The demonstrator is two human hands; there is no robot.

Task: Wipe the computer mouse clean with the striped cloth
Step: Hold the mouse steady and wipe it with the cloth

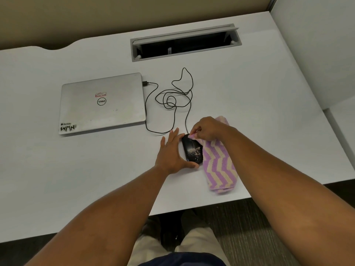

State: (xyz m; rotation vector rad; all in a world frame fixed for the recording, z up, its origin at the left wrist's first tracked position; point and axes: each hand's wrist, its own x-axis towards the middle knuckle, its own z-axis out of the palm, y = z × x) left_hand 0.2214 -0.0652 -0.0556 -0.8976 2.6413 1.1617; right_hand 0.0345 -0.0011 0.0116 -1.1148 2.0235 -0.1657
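Observation:
A black computer mouse (pixel 192 150) lies on the white desk (pixel 76 169), with pale crumbs scattered over its near half. My left hand (pixel 171 152) rests against the mouse's left side, thumb at its near end, fingers spread along the desk. A purple and cream zigzag-striped cloth (pixel 219 164) lies right beside the mouse, touching its right edge. My right hand (pixel 207 129) pinches the cloth's far corner just above the front of the mouse.
A closed silver laptop (pixel 101 102) lies to the left. The mouse's black cable (pixel 172 100) loops across the desk to the laptop's side. An open cable tray slot (pixel 184 43) sits at the back. The desk's near edge (pixel 211 204) is close behind the cloth.

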